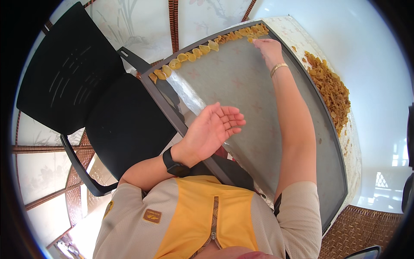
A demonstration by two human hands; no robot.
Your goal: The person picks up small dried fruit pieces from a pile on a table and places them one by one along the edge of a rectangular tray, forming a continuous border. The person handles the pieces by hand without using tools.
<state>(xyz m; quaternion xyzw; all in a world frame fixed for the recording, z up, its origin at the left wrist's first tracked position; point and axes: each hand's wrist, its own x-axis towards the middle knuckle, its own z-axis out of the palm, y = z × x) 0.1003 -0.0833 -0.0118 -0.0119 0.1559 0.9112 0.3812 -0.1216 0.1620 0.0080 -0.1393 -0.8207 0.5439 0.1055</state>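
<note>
A large grey-framed translucent screen point(239, 77) lies in front of me, with a row of amber dried slices point(204, 49) along its far edge. My right hand point(270, 50) is at the far right part of that row, with its fingertips pinched on one small amber slice point(250, 39). Over the near left part of the screen is my left hand point(216, 129), palm showing and fingers loosely extended, with nothing in it. Right of the frame, a heap of amber dried slices point(330, 92) rests on a patterned tablecloth point(352, 155).
A black armchair point(106, 97) stands close against the left side of the frame. Behind it is a folding screen with painted panels point(145, 29). Brown wickerwork point(359, 230) shows at the lower right. A glossy white surface point(365, 81) extends beyond the heap.
</note>
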